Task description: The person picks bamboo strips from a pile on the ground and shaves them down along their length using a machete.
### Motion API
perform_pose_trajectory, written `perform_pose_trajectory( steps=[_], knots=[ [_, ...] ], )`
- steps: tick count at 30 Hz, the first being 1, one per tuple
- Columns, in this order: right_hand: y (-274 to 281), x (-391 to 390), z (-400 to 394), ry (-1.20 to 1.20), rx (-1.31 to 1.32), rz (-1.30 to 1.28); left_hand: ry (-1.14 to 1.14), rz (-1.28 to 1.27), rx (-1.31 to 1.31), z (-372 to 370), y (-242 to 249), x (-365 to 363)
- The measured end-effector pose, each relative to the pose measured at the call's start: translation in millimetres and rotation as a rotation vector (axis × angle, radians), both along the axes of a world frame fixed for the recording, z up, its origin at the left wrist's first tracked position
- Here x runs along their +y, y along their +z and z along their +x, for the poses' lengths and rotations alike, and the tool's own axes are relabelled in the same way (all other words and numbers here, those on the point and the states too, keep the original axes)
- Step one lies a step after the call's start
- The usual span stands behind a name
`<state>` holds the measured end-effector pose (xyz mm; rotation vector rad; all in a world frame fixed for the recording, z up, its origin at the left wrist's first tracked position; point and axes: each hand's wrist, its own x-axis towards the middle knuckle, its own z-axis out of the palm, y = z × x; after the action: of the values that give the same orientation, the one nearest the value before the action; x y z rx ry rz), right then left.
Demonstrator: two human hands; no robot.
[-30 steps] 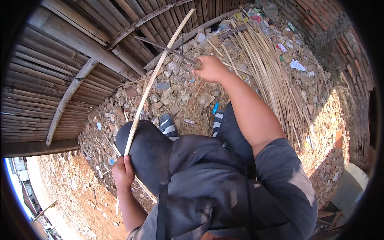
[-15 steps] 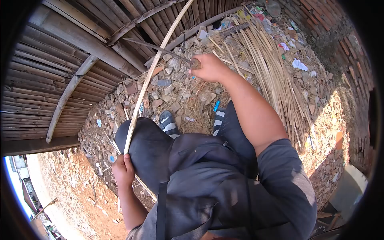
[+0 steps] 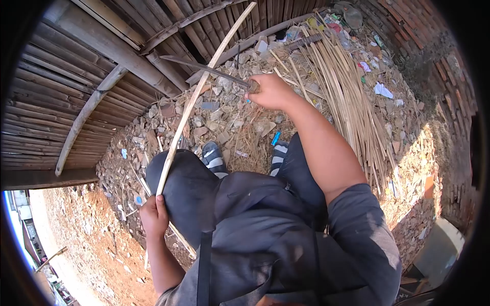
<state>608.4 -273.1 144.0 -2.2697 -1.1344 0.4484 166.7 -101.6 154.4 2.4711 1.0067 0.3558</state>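
Observation:
My left hand (image 3: 154, 215) is closed around the lower end of a long pale bamboo strip (image 3: 185, 118), beside my left knee. The strip rests over that knee and slants up and away to the right. In my right hand (image 3: 271, 92) is the handle of a long knife (image 3: 222, 74), gripped tightly. Its dark blade points left and crosses the strip in its upper part, overlapping it in this view. More thin strips (image 3: 182, 238) lie under and beside my left leg.
A large bundle of split bamboo strips (image 3: 339, 86) lies on the rubble at right. A bamboo-slat wall (image 3: 56, 92) stands at left, a brick wall (image 3: 449, 76) at right. Scattered litter includes a blue lighter-like piece (image 3: 276, 137) between my sandalled feet.
The knife and my right hand have shifted slightly right and down in view. The strip's far end has swung slightly right, and its tip now shows. Both grips stay the same.

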Motion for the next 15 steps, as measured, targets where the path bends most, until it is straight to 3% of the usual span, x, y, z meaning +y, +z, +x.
perform_pose_trajectory(
  steps=[3, 6, 9, 12, 15],
  knots=[
    [10, -5, -3, -0.086, -0.004, -0.003, -0.004, -0.008, -0.004, 1, -3, 3],
    [5, -6, -18, -0.003, -0.027, 0.074, -0.023, -0.030, 0.001, -2, -2, 5],
    [33, -5, -36, 0.201, -0.151, -0.152, -0.016, -0.026, 0.020, -2, -1, 4],
    [28, 0, -33, 0.136, -0.114, -0.146, -0.012, -0.001, 0.010, -4, -4, 3],
    [6, 5, -5, -0.086, -0.038, -0.012, -0.009, 0.033, -0.001, -3, -5, 2]
  ],
)
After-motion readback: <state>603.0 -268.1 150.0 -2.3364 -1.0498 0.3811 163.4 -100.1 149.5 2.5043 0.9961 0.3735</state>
